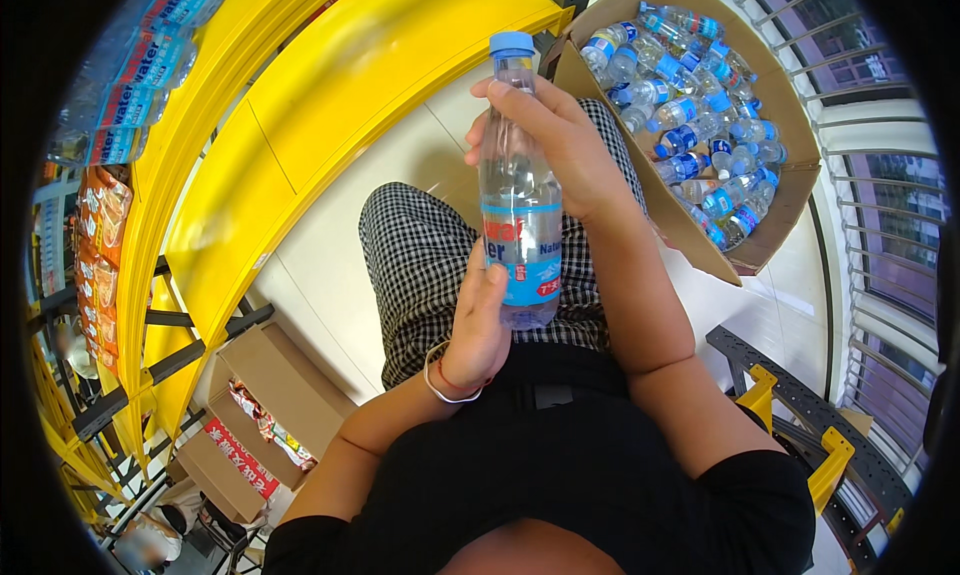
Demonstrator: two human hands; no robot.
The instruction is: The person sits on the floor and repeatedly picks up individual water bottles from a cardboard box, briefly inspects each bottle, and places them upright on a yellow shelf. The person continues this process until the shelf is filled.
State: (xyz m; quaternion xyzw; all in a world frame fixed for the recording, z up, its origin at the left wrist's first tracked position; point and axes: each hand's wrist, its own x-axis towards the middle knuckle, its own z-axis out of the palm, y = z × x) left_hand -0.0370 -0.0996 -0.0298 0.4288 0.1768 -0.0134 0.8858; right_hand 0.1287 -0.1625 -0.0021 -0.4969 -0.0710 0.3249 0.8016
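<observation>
Head view: clear plastic bottle (520, 190) is up in both hands over the lap, cap end pointing away from the torso. Right hand (572, 155) is curled around neck and shoulder, thumb across the front, fingertips showing past the far side. Left hand (476, 320) cups the lower body from the left, thumb on the blue label (532, 285); its other fingers are partly hidden, so can't tell how far they wrap. Blue cap (512, 43) is on; neither hand is on it. Can't make out a fill level.

Grip notes: two-point hold looks right, neck plus lower body. Wall is probably thin, so squeeze lightly and let the left palm carry the base end. If rotating, roll with the left fingers and steady with the right. Main risk I'd expect: smooth plastic slipping, or the side buckling under the left thumb.
</observation>
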